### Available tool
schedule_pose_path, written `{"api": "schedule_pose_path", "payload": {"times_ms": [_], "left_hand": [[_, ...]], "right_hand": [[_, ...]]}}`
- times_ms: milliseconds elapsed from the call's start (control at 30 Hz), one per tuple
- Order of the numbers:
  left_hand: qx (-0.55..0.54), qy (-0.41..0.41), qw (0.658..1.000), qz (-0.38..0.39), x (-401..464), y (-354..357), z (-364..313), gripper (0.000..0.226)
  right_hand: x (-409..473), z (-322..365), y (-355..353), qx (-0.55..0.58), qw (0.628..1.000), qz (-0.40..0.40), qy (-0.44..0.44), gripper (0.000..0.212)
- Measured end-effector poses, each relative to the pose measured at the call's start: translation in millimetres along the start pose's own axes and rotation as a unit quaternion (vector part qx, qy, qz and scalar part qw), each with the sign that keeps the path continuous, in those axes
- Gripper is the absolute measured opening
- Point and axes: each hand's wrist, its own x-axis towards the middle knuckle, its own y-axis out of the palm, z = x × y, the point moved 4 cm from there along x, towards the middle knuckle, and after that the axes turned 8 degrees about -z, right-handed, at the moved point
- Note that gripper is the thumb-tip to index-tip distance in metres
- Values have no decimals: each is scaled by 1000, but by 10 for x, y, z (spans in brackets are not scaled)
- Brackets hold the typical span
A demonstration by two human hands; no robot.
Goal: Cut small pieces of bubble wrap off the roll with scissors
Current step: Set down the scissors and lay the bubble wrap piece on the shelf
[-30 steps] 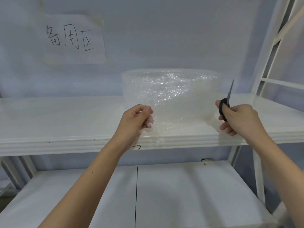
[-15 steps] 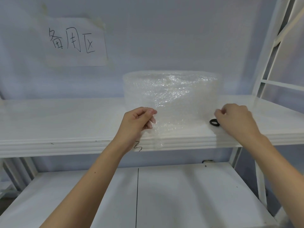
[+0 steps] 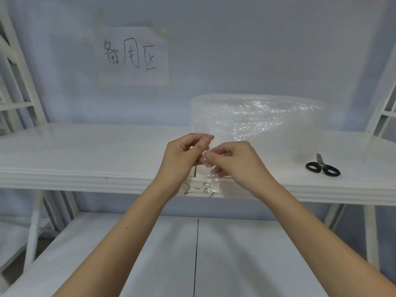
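Observation:
A clear bubble wrap roll stands upright on the white upper shelf. A small loose strip of bubble wrap hangs in front of the roll's left part, over the shelf's front edge. My left hand pinches its top between thumb and fingers. My right hand pinches the same strip just to the right, fingertips touching the left hand's. Black-handled scissors lie flat on the shelf to the right of the roll, blades pointing away, with no hand on them.
A paper sign with handwriting is taped to the wall behind. A lower white shelf spreads below my forearms. White frame posts rise at the left and right sides.
My right hand laid the scissors on the shelf, then moved left to the strip that my left hand holds. The camera view shifted left.

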Motion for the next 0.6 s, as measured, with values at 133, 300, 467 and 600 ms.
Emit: {"api": "schedule_pose_path", "payload": {"times_ms": [133,300,467,600], "left_hand": [[49,27,998,-5,25,-198,-50,16],[76,50,994,54,6,-325,-37,19],[131,68,987,63,-7,-426,50,22],[185,75,978,58,-6,-492,101,39]], "right_hand": [[51,11,169,26,999,-4,28,8],[136,-44,262,117,989,-7,84,19],[194,-121,403,202,971,38,125,14],[185,-170,494,255,953,72,150,14]]}}
